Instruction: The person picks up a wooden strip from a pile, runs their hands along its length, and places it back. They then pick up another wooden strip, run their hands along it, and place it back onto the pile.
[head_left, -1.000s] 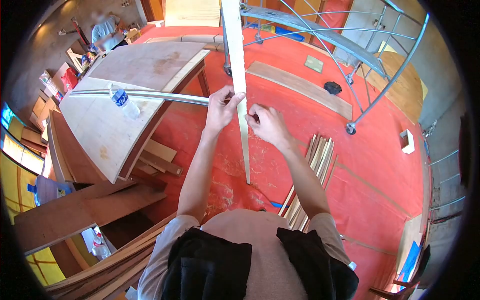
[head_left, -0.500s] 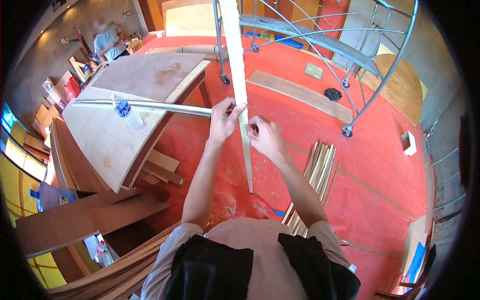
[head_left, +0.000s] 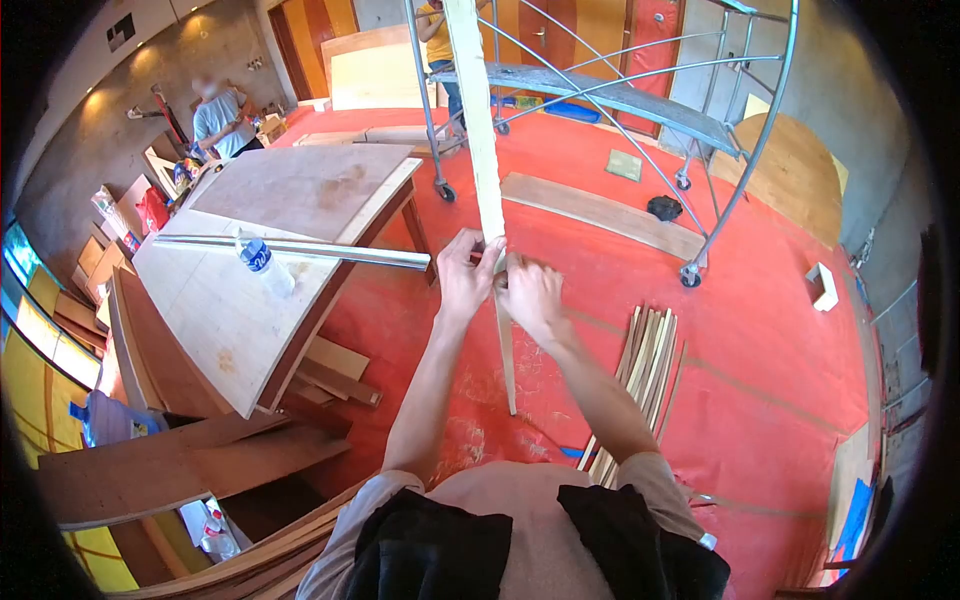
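A long pale strip [head_left: 478, 140] stands nearly upright in front of me, from the top edge of the view down to the red floor. My left hand [head_left: 466, 278] pinches it from the left side, thumb and fingers closed on it. At its right edge is my right hand [head_left: 532, 292], fingers curled and pressed against the strip just below the left thumb. Both hands are nearly side by side. Below them the strip narrows toward the floor.
A wooden table [head_left: 215, 330] at left bears a water bottle [head_left: 268, 268] and metal strips [head_left: 340, 252]. Scaffolding [head_left: 600, 92] on wheels stands ahead. Thin wood sticks [head_left: 645, 375] lie on the floor at right. One person [head_left: 222, 118] is far left, another [head_left: 440, 45] behind the scaffold.
My right hand has moved in to the strip, closer to the left hand. The view has shifted, and a person in yellow now shows behind the scaffold.
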